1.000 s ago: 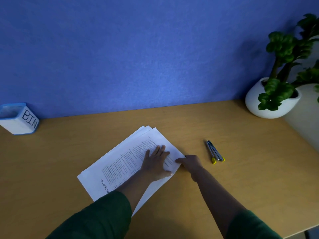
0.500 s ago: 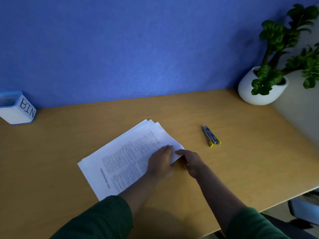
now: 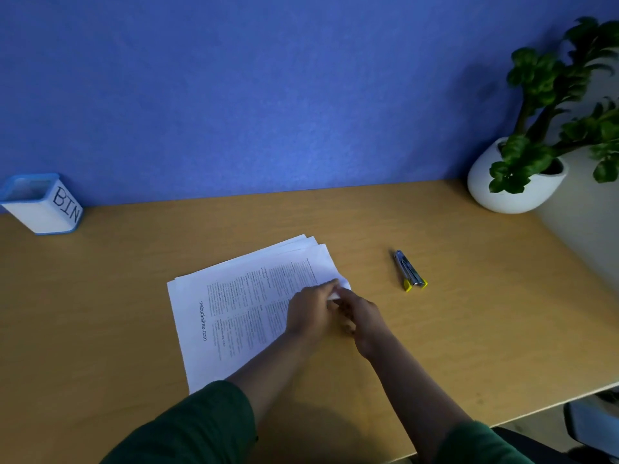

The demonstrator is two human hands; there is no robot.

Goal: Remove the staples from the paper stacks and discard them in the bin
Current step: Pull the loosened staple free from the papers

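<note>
A stack of printed white paper (image 3: pixel 234 303) lies askew in the middle of the wooden desk (image 3: pixel 469 323). My left hand (image 3: pixel 311 313) rests on the stack's right corner with its fingers gathered at the edge. My right hand (image 3: pixel 360 314) touches it there, and both pinch the lifted paper corner. No staple is visible; the hands hide that corner. A metal staple remover with yellow tips (image 3: pixel 409 271) lies on the desk right of the paper, apart from both hands. A white, blue-rimmed box marked BIN (image 3: pixel 43 204) stands at the far left against the wall.
A white pot with a green plant (image 3: pixel 516 182) stands at the back right corner. A blue wall runs behind the desk. The desk's front edge cuts diagonally across the lower right, with a chair part below it.
My left hand slid from flat on the page to its right corner and met my right hand there. The corner is now lifted between them. The camera view shifted slightly.
</note>
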